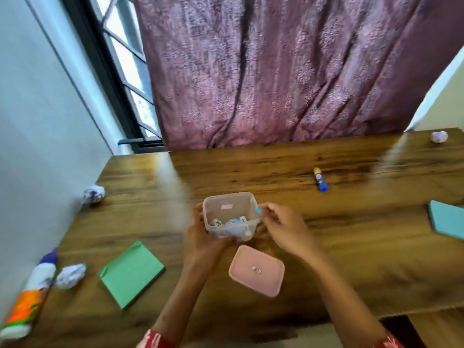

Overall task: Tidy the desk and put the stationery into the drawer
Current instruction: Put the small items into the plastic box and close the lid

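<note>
A clear plastic box (229,205) with several small erasers and a blue item inside is held just above the wooden desk (351,247). My left hand (200,244) grips its near left side. My right hand (281,224) pinches a small blue piece (258,210) at the box's right rim. The box's pink lid (256,270) lies on the desk just in front. A glue stick (320,179) lies at the back right. A green pad (131,273) lies at the left, a blue pad (448,222) at the right edge.
Crumpled paper balls lie at the left (93,194), the near left (70,275) and the far right (439,136). A large glue bottle (30,295) lies at the desk's left edge. A purple curtain (288,71) hangs behind the desk, a wall at the left.
</note>
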